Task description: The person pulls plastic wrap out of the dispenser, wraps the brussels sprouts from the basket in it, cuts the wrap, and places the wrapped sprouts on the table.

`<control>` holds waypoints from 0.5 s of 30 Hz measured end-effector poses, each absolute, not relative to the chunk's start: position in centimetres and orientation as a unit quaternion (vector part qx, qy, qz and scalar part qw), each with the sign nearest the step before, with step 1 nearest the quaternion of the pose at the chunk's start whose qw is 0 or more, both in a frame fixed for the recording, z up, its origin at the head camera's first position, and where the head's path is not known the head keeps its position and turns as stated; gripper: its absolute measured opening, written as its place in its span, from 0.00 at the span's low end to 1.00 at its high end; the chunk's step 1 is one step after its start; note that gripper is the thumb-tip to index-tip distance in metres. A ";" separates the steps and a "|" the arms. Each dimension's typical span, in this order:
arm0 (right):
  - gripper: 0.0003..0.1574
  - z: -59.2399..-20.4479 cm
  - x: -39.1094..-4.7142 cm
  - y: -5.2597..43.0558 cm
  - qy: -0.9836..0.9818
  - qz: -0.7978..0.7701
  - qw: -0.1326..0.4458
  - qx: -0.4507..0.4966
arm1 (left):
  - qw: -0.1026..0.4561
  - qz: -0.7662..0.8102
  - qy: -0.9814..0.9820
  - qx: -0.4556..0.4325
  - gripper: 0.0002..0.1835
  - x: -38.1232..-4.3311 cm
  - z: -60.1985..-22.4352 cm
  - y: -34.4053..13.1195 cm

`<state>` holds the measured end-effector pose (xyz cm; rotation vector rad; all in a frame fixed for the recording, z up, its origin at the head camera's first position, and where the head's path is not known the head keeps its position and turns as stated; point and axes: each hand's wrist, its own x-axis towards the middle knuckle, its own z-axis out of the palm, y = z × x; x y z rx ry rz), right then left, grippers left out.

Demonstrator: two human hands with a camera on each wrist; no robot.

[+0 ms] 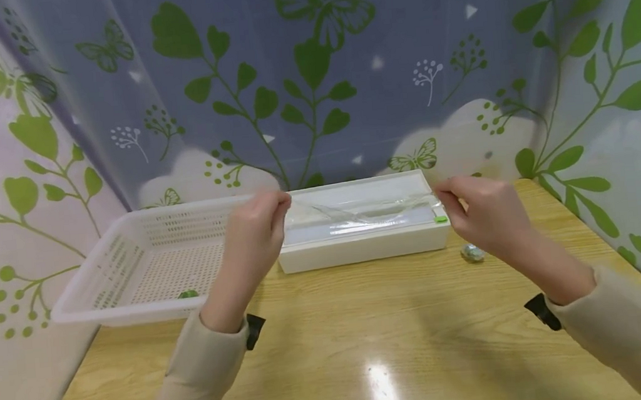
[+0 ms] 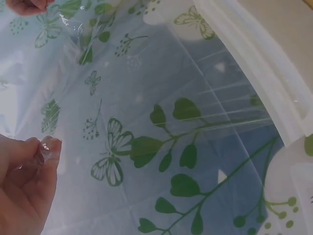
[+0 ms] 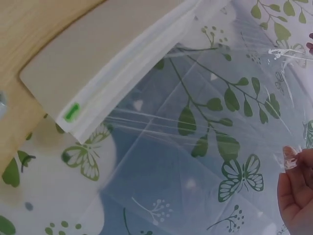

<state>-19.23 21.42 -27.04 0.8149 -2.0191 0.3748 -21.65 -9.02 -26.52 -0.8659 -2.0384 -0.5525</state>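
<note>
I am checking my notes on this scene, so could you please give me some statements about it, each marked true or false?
1. The left grip pinches clear film. True.
2. The right grip holds nothing. False: it pinches the film too.
3. The basket stands left of the white box. True.
4. The green tab is at the box's left end. False: it is at the right end.
5. The small shiny lump lies on the table. True.

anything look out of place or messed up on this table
A small crumpled, shiny wad lies loose on the table, just right of the white box; it looks stray, though what it is can't be told. The clear film sags, but nothing looks spilled.
</note>
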 end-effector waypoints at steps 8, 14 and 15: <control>0.10 -30.2 -16.9 22.3 -0.825 0.201 0.400 0.344 | 0.305 -0.285 -0.826 -0.380 0.02 -19.4 -28.6 -10.9; 0.15 -33.2 -15.6 23.1 -0.844 0.244 0.326 0.349 | 0.202 -0.298 -0.836 -0.414 0.04 -18.2 -30.7 -12.2; 0.16 -33.7 -15.5 23.2 -0.848 0.252 0.313 0.347 | 0.187 -0.296 -0.837 -0.421 0.04 -18.1 -31.0 -12.3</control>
